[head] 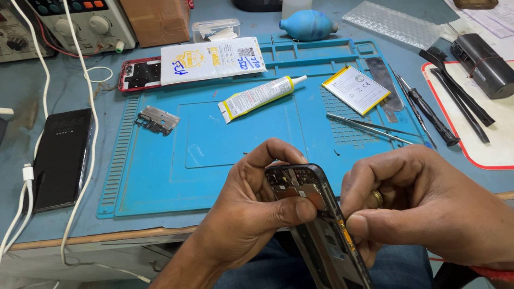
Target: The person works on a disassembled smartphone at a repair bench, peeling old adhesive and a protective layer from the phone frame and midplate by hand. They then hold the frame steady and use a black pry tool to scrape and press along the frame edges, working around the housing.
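— Where's the phone right now?

— In front of me, off the table (33, 237) and above my lap. My left hand (249, 211) is wrapped around the opened phone frame (319, 222), thumb pressed across its upper part, with the exposed insides facing me. My right hand (422, 209) has thumb and fingers pressed together at the frame's right edge, pinching at something too small for me to make out.

— What worries you?

— Nothing is under the frame except my knees. If my left thumb slips while the right hand pulls, I judge it could twist out and drop to the floor. Pulling too hard at that edge might also tear a thin part inside.

— Anything on the table a risk?

— The glue tube (261, 96) and battery (355, 89) lie on the blue mat (163, 175), well apart from my hands. The tweezers (366, 126) are nearer, but not touching.
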Action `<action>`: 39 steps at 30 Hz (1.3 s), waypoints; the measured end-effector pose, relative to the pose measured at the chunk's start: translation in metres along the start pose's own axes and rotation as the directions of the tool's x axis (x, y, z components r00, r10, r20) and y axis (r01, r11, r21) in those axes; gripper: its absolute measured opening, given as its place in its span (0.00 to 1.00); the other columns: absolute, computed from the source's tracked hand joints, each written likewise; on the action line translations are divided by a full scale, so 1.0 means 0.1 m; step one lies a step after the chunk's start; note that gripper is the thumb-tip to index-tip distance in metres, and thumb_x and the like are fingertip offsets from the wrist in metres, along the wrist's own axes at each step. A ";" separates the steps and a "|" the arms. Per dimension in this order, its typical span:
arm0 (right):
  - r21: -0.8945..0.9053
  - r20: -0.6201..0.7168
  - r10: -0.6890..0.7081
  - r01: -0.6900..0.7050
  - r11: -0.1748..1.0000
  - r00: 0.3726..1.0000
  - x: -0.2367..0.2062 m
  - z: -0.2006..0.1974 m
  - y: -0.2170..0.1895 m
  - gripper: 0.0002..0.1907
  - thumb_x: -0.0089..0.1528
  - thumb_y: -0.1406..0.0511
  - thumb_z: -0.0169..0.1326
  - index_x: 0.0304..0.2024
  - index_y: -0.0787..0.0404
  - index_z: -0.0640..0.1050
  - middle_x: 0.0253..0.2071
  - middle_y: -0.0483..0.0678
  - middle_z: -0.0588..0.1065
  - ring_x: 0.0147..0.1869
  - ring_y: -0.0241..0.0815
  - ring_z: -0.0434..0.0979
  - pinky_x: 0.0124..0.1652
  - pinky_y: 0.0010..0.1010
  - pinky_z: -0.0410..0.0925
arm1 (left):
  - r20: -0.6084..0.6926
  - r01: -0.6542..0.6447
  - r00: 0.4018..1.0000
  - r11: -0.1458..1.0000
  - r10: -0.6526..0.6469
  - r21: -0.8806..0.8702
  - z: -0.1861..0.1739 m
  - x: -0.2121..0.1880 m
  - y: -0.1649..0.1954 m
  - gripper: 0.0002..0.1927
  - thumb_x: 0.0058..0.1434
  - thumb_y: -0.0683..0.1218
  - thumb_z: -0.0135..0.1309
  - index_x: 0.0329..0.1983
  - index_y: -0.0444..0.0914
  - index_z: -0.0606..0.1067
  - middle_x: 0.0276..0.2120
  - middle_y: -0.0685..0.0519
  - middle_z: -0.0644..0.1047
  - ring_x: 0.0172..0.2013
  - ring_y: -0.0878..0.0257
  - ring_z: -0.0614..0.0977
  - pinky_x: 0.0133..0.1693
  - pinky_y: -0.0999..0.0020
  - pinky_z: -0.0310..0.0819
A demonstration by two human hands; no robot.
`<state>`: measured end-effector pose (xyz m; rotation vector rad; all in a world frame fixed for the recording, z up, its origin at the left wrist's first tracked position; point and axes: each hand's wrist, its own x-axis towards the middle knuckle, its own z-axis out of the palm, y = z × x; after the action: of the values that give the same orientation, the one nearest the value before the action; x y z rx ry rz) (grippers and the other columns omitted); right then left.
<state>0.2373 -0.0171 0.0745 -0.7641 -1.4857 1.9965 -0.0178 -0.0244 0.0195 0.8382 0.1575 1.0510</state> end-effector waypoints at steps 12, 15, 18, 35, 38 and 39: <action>-0.592 -0.143 -0.403 0.248 0.767 0.904 -0.02 0.07 -0.09 0.13 0.58 0.70 0.67 0.44 0.68 0.82 0.39 0.49 0.81 0.42 0.36 0.81 0.43 0.29 0.75 | -0.156 -0.272 0.934 0.922 0.322 0.275 0.03 0.01 0.03 0.20 0.61 0.33 0.66 0.50 0.37 0.69 0.43 0.49 0.79 0.46 0.62 0.82 0.49 0.65 0.80; -0.793 -0.098 -0.582 0.290 0.536 0.807 0.07 0.11 -0.16 0.14 0.52 0.70 0.68 0.41 0.64 0.83 0.37 0.46 0.83 0.41 0.35 0.81 0.40 0.26 0.75 | -0.192 -0.334 0.884 0.863 0.426 0.379 0.03 0.03 0.07 0.19 0.61 0.32 0.65 0.46 0.38 0.69 0.43 0.50 0.79 0.47 0.61 0.83 0.51 0.64 0.81; -0.857 -0.115 -0.639 0.249 0.451 0.760 0.11 0.15 -0.20 0.13 0.52 0.71 0.67 0.40 0.62 0.84 0.35 0.45 0.82 0.38 0.34 0.81 0.37 0.24 0.74 | -0.241 -0.269 0.881 0.849 0.408 0.455 0.01 0.05 0.11 0.19 0.57 0.32 0.64 0.42 0.39 0.68 0.40 0.48 0.81 0.48 0.59 0.85 0.50 0.63 0.83; -0.931 -0.048 -0.650 0.202 0.305 0.759 0.30 0.00 -0.16 0.12 0.53 0.70 0.67 0.40 0.58 0.85 0.36 0.44 0.81 0.37 0.35 0.83 0.34 0.25 0.74 | -0.063 -0.133 0.893 0.396 0.445 0.909 -0.06 0.08 0.07 0.11 0.58 0.37 0.66 0.44 0.35 0.82 0.41 0.53 0.83 0.40 0.68 0.83 0.41 0.73 0.79; -0.939 -0.028 -0.652 0.204 0.278 0.758 0.32 0.00 -0.13 0.11 0.53 0.69 0.67 0.39 0.59 0.85 0.37 0.44 0.81 0.38 0.36 0.83 0.35 0.26 0.74 | -0.044 -0.147 0.882 0.363 0.469 0.920 -0.06 0.10 0.04 0.09 0.58 0.37 0.66 0.42 0.35 0.82 0.40 0.53 0.83 0.39 0.68 0.84 0.40 0.73 0.79; -0.936 -0.025 -0.649 0.211 0.283 0.760 0.32 0.00 -0.12 0.11 0.53 0.69 0.67 0.39 0.59 0.84 0.37 0.44 0.81 0.38 0.36 0.84 0.35 0.26 0.74 | -0.032 -0.152 0.882 0.349 0.471 0.925 -0.06 0.10 0.03 0.09 0.58 0.37 0.66 0.42 0.35 0.82 0.40 0.53 0.83 0.39 0.67 0.84 0.40 0.73 0.79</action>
<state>0.2153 0.0085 0.0817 -0.9214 -2.1538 0.3789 -0.0178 -0.0129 0.0204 1.7741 0.9497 1.4781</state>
